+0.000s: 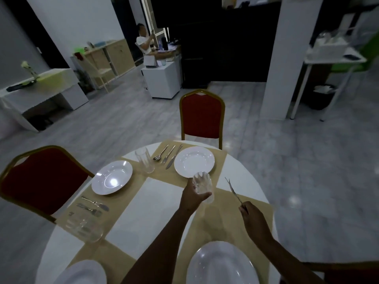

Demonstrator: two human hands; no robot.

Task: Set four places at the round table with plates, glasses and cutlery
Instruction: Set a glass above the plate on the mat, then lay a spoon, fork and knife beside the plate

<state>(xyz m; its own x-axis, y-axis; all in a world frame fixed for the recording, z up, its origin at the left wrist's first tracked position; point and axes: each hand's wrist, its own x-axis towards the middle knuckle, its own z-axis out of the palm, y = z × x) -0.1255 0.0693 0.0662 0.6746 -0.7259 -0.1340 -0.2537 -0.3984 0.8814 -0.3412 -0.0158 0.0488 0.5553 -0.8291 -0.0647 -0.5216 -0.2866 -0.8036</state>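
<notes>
At the round table's left edge, a glass blurs over cutlery beside a plate. Above the centre, the left hand grips a clear glass. Near the right edge, the right hand pinches blurred cutlery, whose handles it hides. The bottom frame edge crops the near plate.

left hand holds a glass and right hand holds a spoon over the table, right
Not quite: the head view shows the right hand holding a fork, tines up, not a spoon. The left hand does hold a glass over the table.
</notes>
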